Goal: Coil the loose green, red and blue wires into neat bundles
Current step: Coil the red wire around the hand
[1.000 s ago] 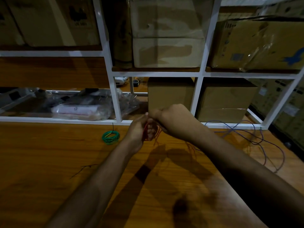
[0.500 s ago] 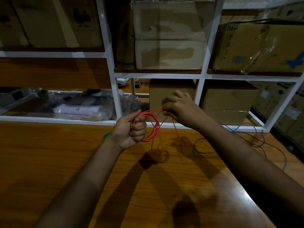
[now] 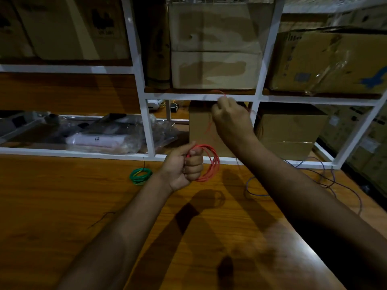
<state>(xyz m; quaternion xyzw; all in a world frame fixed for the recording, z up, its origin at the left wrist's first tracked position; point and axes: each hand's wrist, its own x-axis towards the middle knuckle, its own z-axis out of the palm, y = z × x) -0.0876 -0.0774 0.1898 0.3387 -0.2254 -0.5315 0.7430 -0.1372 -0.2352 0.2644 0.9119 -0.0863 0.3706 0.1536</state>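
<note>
right hand (image 3: 231, 118) lifted, apparently pinching red wire's tail, left hand (image 3: 185, 167) gripping red coil (image 3: 209, 164)

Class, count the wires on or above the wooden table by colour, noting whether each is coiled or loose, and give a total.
Green wire, coiled, lying on the table: 1
Red wire, partly coiled, held by the left hand and pulled up by the right hand: 1
Blue wire, loose on the table: 1
Total: 3
</note>
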